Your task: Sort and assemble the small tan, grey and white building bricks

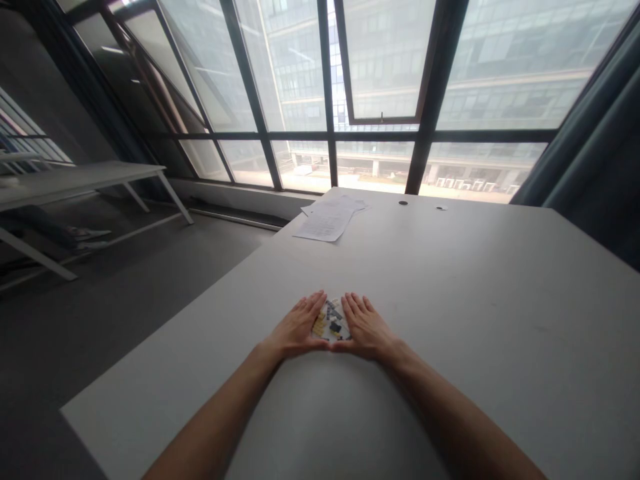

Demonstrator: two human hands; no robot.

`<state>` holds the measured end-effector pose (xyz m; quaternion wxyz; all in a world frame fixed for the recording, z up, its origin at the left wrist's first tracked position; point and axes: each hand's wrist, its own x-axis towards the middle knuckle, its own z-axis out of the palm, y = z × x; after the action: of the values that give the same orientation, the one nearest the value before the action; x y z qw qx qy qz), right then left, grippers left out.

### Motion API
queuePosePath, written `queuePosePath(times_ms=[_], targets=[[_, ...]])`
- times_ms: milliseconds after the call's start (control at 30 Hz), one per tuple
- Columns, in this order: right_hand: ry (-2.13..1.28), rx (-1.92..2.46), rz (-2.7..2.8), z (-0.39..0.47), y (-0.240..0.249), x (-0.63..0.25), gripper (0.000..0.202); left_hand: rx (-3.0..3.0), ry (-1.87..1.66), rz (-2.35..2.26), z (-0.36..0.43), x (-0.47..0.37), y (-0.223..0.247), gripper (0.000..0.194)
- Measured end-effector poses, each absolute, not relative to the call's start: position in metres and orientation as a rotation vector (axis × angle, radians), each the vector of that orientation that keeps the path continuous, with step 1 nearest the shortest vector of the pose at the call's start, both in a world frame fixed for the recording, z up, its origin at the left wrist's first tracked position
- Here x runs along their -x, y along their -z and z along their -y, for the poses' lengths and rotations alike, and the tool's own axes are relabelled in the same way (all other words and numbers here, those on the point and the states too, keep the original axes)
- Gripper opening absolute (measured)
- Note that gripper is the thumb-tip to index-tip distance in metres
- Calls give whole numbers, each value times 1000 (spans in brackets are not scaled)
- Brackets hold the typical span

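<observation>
Several small building-block pieces [334,323] in yellow, grey, black and white lie in a little heap on the white table [480,300]. To their left, my left hand [303,325] rests on the tabletop with its fingers stretched forward and its thumb pointing inward. My right hand [365,325] mirrors it on the other side, fingers stretched out as well. The thumbs come close together or touch in front of the heap. Both hands enclose the pieces from the sides, and some at the edges are partly hidden by the fingers.
Printed paper sheets [325,220] lie at the far left of the table. Two round cable holes [403,203] sit near its back edge. Beyond stand large windows [385,60] and a dark curtain [595,133]. Another white table [90,175] is at the left, with a person's foot [87,233] below.
</observation>
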<state>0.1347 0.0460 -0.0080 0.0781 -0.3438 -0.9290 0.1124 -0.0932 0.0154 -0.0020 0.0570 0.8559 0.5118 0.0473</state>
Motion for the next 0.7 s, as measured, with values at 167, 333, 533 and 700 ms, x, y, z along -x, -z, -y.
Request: queuePosePath(times_ms=[167,333,533,700], targets=[[-360,874,2871,-66,0,-122,105,-2556,-230,-1547,-24,101,3,107],[-304,884,2870,-74,4,-116,88,-2477,-466,-1706,-22,100,0,104],[-98,700,2767,-73,28,-124,100,-2349,-682,-2037,25,107,-3,81],[-80,539,2765,-82,41,-123,89,-2650,-937,-1913,108,144,-17,71]])
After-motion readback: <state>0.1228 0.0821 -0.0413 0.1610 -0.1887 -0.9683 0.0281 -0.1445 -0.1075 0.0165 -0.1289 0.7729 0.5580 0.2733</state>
